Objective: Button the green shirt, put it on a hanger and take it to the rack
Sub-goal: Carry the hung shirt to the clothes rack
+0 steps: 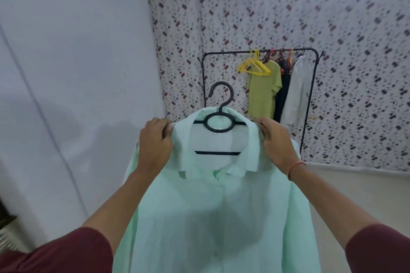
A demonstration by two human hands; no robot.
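Observation:
A pale green shirt (213, 210) hangs buttoned on a black hanger (220, 107), held up in front of me. The hanger's hook and ring stick out above the collar. My left hand (155, 144) grips the shirt's left shoulder by the collar. On the other shoulder, my right hand (278, 144) grips the fabric the same way. The black clothes rack (309, 99) stands farther back against the patterned wall, right of centre.
On the rack hang empty yellow hangers (255, 66), a lime green top (263, 91), a dark garment and a white shirt (296, 93). A plain white wall (73, 73) runs along the left. Pale floor lies at the right.

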